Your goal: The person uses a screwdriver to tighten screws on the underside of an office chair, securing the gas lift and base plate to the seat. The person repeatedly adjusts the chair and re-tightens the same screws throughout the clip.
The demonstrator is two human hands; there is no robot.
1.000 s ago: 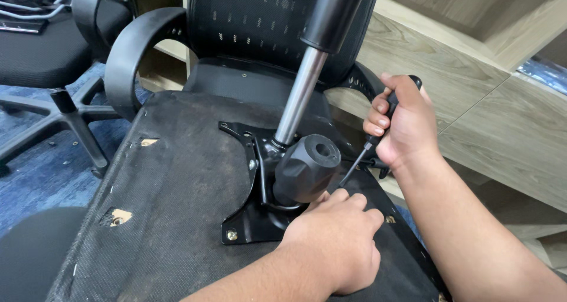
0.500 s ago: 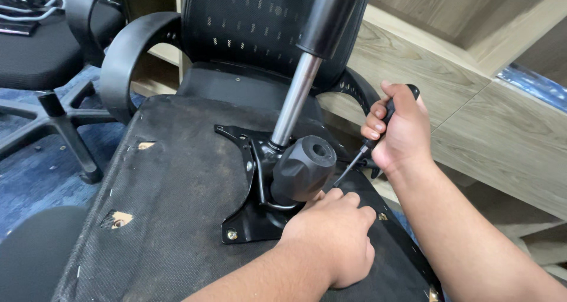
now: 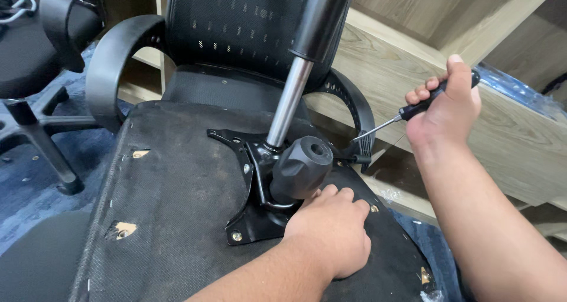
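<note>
Showing, head view: an office chair turned over, the underside of its seat (image 3: 177,219) facing up.
Left hand (image 3: 333,231): lies palm down on the black mechanism plate (image 3: 251,225), fingers curled beside the round black knob (image 3: 301,167); grip closed on nothing.
Right hand (image 3: 443,110): grip closed around the black handle of a screwdriver (image 3: 413,110), raised above the seat edge.
Screwdriver tip: the thin shaft slants down to the plate's right side, near the right armrest (image 3: 354,110).
In the way: the gas cylinder (image 3: 295,95) rises slanted from the plate, between the hands and the mesh backrest (image 3: 236,30).
Around: wooden shelving (image 3: 520,142) to the right; a second chair's base (image 3: 41,136) on the blue floor at left.
</note>
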